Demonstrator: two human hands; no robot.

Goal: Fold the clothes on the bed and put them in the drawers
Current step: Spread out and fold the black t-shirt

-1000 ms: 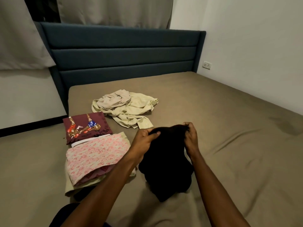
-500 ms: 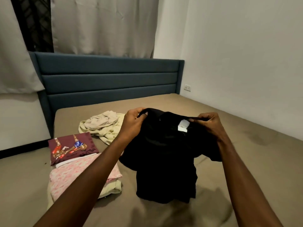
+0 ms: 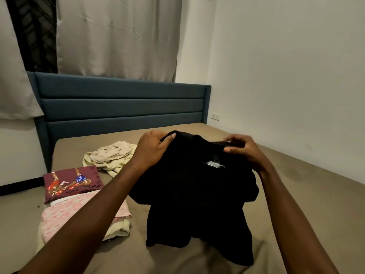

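Both hands, left hand (image 3: pixel 151 148) and right hand (image 3: pixel 244 150), pinch black shirt (image 3: pixel 197 194) aloft

Blue headboard (image 3: pixel 120 107), grey curtains (image 3: pixel 118 36), socket (image 3: pixel 215 116)

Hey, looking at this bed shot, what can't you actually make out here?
- Drawers: none in the head view.
- Black garment: too dark to tell its type; label too small to read.
- Right hand: its fingers curl behind the fabric, so the grip is partly hidden.
- Folded pile: left arm covers part; lower layers hidden.
- Beige heap: crumpled, item count unclear.
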